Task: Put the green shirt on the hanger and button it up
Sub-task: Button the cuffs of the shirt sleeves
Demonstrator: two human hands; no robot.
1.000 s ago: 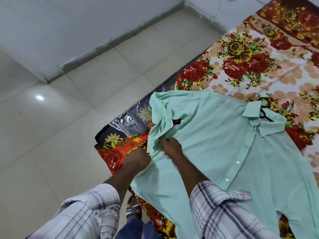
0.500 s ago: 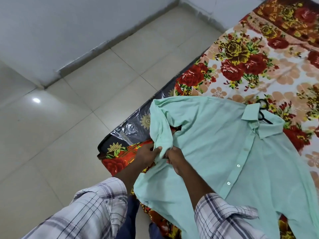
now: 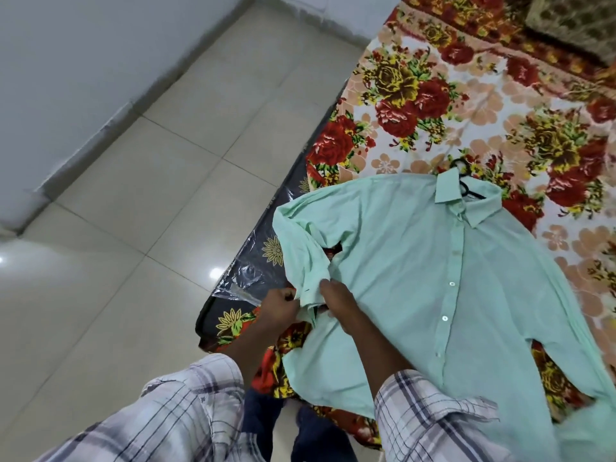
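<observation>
The pale green shirt (image 3: 416, 261) lies flat on the floral bed, front up, its placket closed with white buttons showing. A black hanger (image 3: 466, 186) pokes out at the collar; most of it is hidden inside the shirt. The left sleeve is folded down toward me, and both hands pinch its cuff (image 3: 308, 291). My left hand (image 3: 278, 306) grips the cuff's left edge. My right hand (image 3: 333, 300) holds the cuff's right edge, fingers curled on the fabric.
The bed's floral sheet (image 3: 466, 95) fills the right side, with a plastic-wrapped mattress corner (image 3: 253, 261) at its left edge. A pale tiled floor (image 3: 133, 228) and a white wall lie to the left. My plaid sleeves and dark trousers are at the bottom.
The camera view shifted, so the shirt sits lower and more to the right. Both hands have closed in on the sleeve cuff and hold it between them.
</observation>
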